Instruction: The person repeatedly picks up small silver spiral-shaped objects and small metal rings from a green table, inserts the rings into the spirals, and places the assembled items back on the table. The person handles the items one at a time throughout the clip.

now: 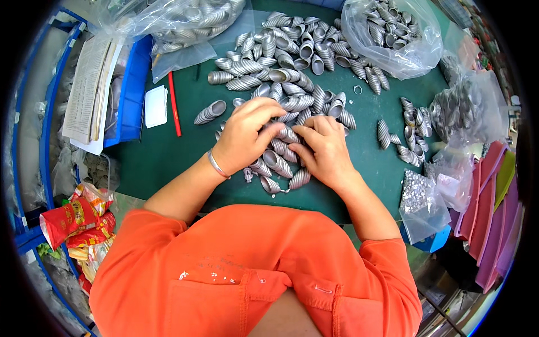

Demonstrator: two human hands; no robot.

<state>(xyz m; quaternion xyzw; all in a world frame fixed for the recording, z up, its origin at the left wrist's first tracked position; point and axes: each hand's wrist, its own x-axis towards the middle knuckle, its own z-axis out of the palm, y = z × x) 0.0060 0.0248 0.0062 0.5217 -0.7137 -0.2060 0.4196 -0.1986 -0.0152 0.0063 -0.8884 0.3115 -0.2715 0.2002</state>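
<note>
A loose heap of short silver tube pieces with spiral ribs and slanted open ends lies on the green tabletop in front of me. My left hand, with a metal bangle at its wrist, is over the heap's left side, fingers curled and thumb pressing a ribbed tube piece. From the right, my right hand closes thumb and fingertips at the other end of that same piece. The curled fingers partly hide the piece and the tubes beneath.
More tube pieces spread behind the heap, between two filled clear bags. A red pen-like stick and white cards lie left, beside a blue bin. Small bags hang at the right edge, near pink and purple trays.
</note>
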